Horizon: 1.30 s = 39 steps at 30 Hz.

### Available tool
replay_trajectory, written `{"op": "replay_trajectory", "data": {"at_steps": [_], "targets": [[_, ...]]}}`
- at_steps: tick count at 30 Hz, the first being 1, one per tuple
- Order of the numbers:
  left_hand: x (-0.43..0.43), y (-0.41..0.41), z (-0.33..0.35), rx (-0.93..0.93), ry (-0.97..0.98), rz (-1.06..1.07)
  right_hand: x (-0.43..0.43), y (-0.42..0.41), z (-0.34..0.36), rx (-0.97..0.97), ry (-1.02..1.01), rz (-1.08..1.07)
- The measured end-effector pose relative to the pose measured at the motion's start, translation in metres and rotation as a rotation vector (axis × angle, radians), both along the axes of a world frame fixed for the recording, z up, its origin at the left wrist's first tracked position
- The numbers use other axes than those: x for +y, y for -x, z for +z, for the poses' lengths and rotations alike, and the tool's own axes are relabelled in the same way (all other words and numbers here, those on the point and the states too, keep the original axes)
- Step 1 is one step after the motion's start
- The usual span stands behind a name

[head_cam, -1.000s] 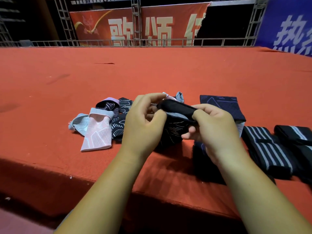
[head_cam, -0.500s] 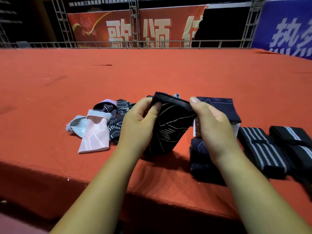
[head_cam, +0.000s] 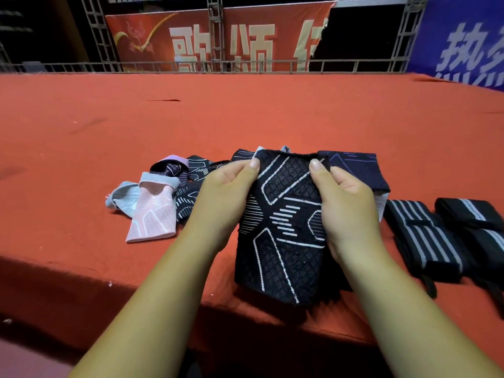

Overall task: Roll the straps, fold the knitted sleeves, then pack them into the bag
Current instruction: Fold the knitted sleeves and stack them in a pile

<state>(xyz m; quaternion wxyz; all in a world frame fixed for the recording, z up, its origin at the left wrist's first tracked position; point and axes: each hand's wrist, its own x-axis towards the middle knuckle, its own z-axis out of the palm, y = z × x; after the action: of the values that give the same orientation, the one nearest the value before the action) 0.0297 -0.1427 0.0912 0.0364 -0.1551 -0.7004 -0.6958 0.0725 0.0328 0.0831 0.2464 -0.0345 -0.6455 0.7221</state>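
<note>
A black knitted sleeve [head_cam: 283, 222] with white line patterns hangs spread flat over the near edge of the red table. My left hand [head_cam: 226, 197] pinches its top left corner and my right hand [head_cam: 346, 205] pinches its top right corner. A pile of loose sleeves lies to the left: a pink one [head_cam: 152, 214], a pale blue one [head_cam: 122, 197] and dark patterned ones [head_cam: 188, 170]. A folded navy sleeve [head_cam: 357, 167] sits behind my right hand. Rolled black straps with grey stripes [head_cam: 425, 238] lie at the right.
The red cloth-covered table [head_cam: 245, 115] stretches far back to a metal rail [head_cam: 218, 66] with red and blue banners behind. The table's near edge [head_cam: 81, 282] drops off just below the sleeve. No bag is in view.
The bunched black sleeve has been opened out and pulled flat. Both hands shifted to its top corners, and it now hangs lower toward the table's near edge.
</note>
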Motion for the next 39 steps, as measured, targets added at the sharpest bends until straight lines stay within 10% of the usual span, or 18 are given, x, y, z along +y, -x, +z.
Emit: {"op": "replay_trajectory", "data": {"at_steps": [8, 19, 39], "targets": [[-0.004, -0.003, -0.015, -0.251, 0.054, -0.328, 0.010, 0.005, -0.011, -0.071, -0.008, -0.097], [-0.005, 0.015, -0.020, -0.245, -0.124, -0.063, 0.002, -0.001, -0.016, -0.096, -0.154, 0.160], [-0.005, 0.009, -0.020, 0.279, 0.308, 0.114, 0.009, 0.000, -0.022, 0.053, -0.554, -0.109]]}}
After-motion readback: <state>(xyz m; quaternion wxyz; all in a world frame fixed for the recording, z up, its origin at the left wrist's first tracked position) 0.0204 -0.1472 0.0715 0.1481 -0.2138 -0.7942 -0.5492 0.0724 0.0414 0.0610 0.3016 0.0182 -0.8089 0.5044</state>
